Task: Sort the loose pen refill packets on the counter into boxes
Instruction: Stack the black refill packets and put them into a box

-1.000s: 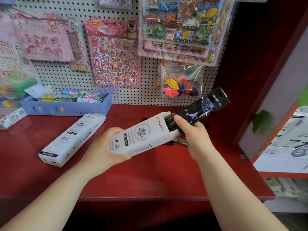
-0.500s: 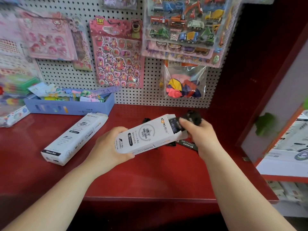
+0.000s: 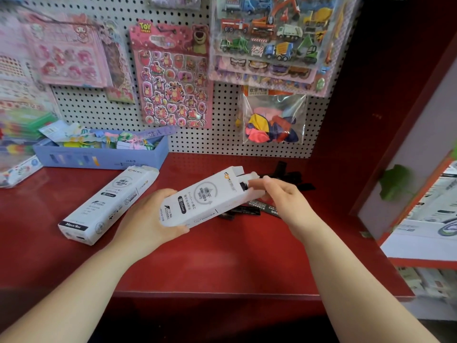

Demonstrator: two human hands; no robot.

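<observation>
My left hand [image 3: 148, 219] grips the near end of a white refill box [image 3: 210, 196], held tilted above the red counter [image 3: 222, 263]. My right hand [image 3: 284, 196] is at the box's open far end, fingertips pinching its white end flap; a bit of black shows inside the opening. Several loose black refill packets [image 3: 291, 177] lie on the counter behind and under the box, some hidden by it. A second white box [image 3: 108, 204] lies flat on the counter to the left.
A blue tray [image 3: 99, 157] of colourful small items stands against the pegboard [image 3: 222, 134] at the back left. Sticker sheets and a balloon bag [image 3: 272, 120] hang above. A red upright wall [image 3: 383, 107] bounds the counter on the right.
The black packet that stuck far out of the box has gone fully inside. My right hand has moved from pushing it to pinching the box's end flap.
</observation>
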